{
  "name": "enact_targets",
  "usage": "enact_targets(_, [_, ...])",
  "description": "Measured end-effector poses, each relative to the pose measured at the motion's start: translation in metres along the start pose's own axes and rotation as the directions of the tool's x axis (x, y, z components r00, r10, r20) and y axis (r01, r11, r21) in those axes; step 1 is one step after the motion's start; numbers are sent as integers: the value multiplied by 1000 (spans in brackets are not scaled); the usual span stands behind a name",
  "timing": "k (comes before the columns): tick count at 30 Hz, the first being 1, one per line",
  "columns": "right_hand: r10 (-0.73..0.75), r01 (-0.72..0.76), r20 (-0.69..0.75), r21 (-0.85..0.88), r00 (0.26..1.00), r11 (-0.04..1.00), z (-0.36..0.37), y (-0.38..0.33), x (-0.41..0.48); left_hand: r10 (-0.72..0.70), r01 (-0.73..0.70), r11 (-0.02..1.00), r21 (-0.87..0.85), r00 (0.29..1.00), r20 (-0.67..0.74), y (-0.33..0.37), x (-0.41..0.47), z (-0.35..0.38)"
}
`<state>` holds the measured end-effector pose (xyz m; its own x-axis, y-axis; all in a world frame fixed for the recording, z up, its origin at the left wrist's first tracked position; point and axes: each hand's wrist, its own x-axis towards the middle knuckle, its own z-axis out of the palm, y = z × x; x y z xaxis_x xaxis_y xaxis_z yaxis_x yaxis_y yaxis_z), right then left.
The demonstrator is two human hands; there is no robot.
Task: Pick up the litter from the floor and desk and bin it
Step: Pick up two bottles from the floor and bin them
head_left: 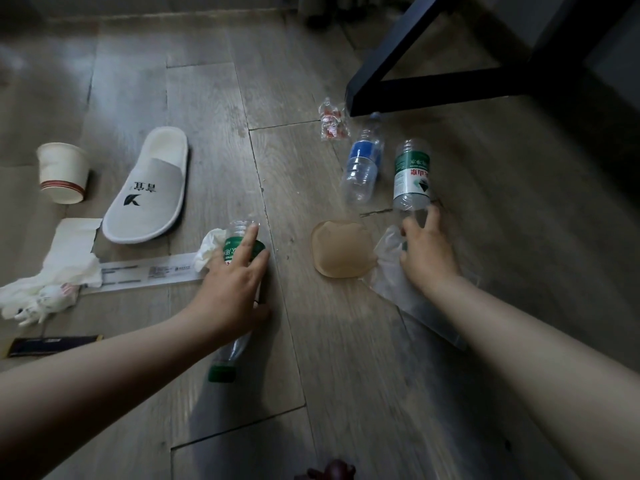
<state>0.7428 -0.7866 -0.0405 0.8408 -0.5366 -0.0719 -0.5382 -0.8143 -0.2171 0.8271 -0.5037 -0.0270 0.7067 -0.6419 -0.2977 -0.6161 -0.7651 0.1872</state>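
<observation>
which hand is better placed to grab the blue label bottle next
Right. The right hand lies just below the blue-label bottle, already touching the neighbouring green-label bottle; the left hand is busy across the floor.

- Left hand (235, 278) rests on a green-label bottle (239, 251) and a crumpled tissue (207, 251) on the wooden floor (311, 375).
- Right hand (427, 252) grips the base of a second green-label bottle (412, 176).
- A blue-label bottle (363, 168) lies just beside it.
- A slipper (149, 188) and a paper cup (62, 171) lie further left.
</observation>
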Motion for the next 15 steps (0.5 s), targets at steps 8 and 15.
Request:
enact_targets(8, [44,-47,33,83,998,995,-15,19,-20,17,-18,999,-35,1000,-8,-9,-1,7])
enact_targets(15, [215,-208,-23,172,976,963,-21,2,-2,12,-13,999,-46,1000,-25,-12,0,13])
